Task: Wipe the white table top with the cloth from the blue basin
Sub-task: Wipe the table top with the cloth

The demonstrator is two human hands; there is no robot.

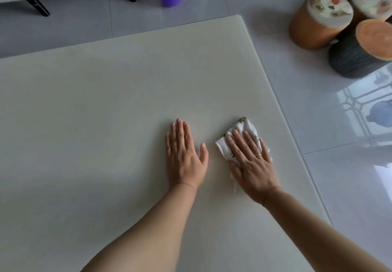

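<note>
Under the right hand (251, 160), which lies flat with fingers spread and presses without gripping, is the white cloth (244, 132), touching the white table (106, 102). Just beside it, the left hand (184, 157) rests open and flat on the table, palm down, holding nothing.

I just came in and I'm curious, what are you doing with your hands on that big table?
A person is wiping the large white table top. The right hand presses flat on a crumpled white cloth with dark specks, near the table's right edge. The left hand rests flat and empty on the bare surface just beside it. No blue basin is in view.
</note>
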